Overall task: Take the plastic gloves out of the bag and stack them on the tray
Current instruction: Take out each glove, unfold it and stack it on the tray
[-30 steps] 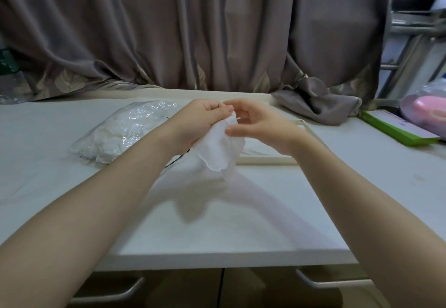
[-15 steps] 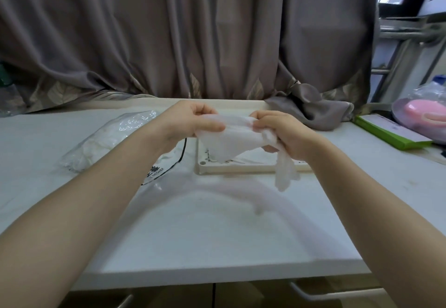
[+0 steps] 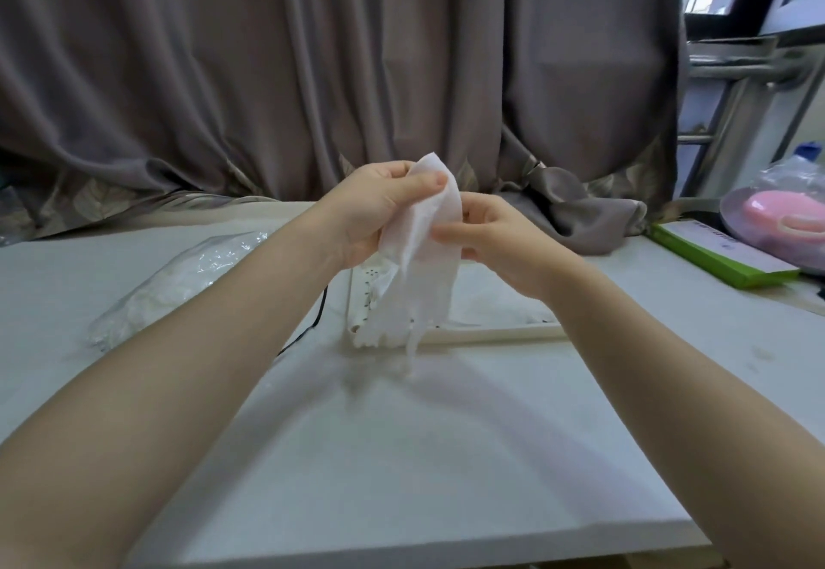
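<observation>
both the left hand point(image 3: 379, 207) and right hand point(image 3: 495, 238) pinch one plastic glove point(image 3: 424, 274) above the tray point(image 3: 491, 333), not yet laid down, with the bag point(image 3: 178, 278) looking mostly full.

**Both hands raised, fingers pinching**

Both bare forearms reach forward and converge at mid-frame, held up off the tabletop. The left hand point(image 3: 377, 207) sits slightly higher, thumb pressed over curled fingers in a pinching grip. The right hand point(image 3: 495, 236) is just beside it, thumb pointing left and fingers curled under, also pinching. The wrists are apart; the fingertips nearly meet.
</observation>
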`<state>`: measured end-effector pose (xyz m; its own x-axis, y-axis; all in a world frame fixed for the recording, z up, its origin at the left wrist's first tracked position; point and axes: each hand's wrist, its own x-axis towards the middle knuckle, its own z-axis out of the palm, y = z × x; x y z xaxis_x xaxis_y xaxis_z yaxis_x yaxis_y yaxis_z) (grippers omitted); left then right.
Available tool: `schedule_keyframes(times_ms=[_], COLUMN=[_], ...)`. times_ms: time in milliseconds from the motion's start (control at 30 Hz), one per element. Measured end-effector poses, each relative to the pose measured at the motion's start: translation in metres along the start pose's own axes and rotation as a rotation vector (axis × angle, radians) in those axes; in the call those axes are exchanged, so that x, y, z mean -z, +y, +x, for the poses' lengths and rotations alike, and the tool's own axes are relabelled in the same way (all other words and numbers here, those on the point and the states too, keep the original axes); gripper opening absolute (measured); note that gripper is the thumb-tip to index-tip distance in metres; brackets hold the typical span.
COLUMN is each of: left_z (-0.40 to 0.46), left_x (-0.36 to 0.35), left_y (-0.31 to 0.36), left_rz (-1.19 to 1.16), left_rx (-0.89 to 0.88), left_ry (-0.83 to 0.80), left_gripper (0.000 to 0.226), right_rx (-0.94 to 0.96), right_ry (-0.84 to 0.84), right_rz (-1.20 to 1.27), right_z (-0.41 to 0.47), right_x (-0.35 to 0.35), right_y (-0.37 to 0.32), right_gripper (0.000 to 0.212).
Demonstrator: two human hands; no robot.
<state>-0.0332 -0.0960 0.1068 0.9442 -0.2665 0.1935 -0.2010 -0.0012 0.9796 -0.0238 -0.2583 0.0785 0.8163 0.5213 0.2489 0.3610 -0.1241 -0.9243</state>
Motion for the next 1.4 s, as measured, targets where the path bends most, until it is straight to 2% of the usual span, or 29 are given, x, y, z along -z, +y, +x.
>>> schedule_keyframes(times_ms=[67, 167, 200, 300, 400, 567, 667, 733, 800, 900, 1033, 1167, 1233, 1300, 1367, 1400], left_z=[0.006, 0.017, 0.021, 0.035, 0.052, 0.085, 0.098, 0.097, 0.088, 0.072, 0.059, 0.050, 0.048, 0.048, 0.049, 0.052], left_x=[-0.001, 0.002, 0.005, 0.011, 0.014, 0.013, 0.013, 0.015, 0.018, 0.028, 0.034, 0.044, 0.050, 0.049, 0.038, 0.031], left_y=[0.004, 0.004, 0.002, -0.015, -0.035, -0.044, -0.044, -0.053, -0.072, -0.095, -0.100, -0.104, -0.108, -0.110, -0.107, -0.105], left_rz=[-0.001, 0.001, -0.009, -0.011, -0.024, 0.151, 0.155, 0.157, 0.241, 0.707, 0.982, 1.133, 1.132, 1.168, 1.244, 1.282], left_rx=[-0.012, -0.022, -0.013, 0.035, 0.069, -0.022, -0.121, -0.093, 0.002, 0.032, -0.020, -0.006, 0.094, 0.143, 0.061, -0.014], left_ry=[0.030, 0.058, 0.068, 0.115, 0.193, 0.345, 0.353, 0.297, 0.206, 0.111, 0.047, -0.060, -0.081, -0.021, 0.074, 0.095], left_gripper=[0.016, 0.023, 0.024, 0.026, 0.024, 0.017, 0.013, 0.015, 0.016, 0.014, 0.014, 0.017, 0.015, 0.023, 0.036, 0.039], right_rx=[0.001, -0.058, -0.085, -0.172, -0.204, -0.032, 0.102, 0.089, -0.046, -0.166, -0.097, -0.018, -0.053, -0.103, -0.133, -0.155], right_ry=[0.063, 0.116, 0.149, 0.250, 0.374, 0.680, 0.792, 0.665, 0.430, 0.232, 0.153, 0.216, 0.188, 0.143, 0.141, 0.143], right_rz=[-0.132, -0.245, -0.310, -0.428, -0.445, -0.697, -0.771, -0.750, -0.802, -0.995, -1.036, -1.128, -1.186, -1.252, -1.266, -1.262], right_z=[0.004, 0.007, 0.007, 0.011, 0.019, 0.042, 0.041, 0.033, 0.024, 0.012, 0.003, 0.000, 0.000, 0.001, 0.004, 0.007], right_x=[0.003, 0.013, 0.019, 0.044, 0.072, 0.112, 0.116, 0.112, 0.103, 0.088, 0.072, 0.058, 0.050, 0.044, 0.042, 0.042], right_y=[0.000, 0.003, 0.008, 0.033, 0.053, 0.047, 0.042, 0.050, 0.069, 0.091, 0.098, 0.096, 0.098, 0.105, 0.108, 0.109], right_gripper=[0.024, 0.043, 0.041, 0.018, 0.018, 0.012, 0.015, 0.016, 0.015, 0.014, 0.015, 0.017, 0.029, 0.052, 0.069, 0.070])
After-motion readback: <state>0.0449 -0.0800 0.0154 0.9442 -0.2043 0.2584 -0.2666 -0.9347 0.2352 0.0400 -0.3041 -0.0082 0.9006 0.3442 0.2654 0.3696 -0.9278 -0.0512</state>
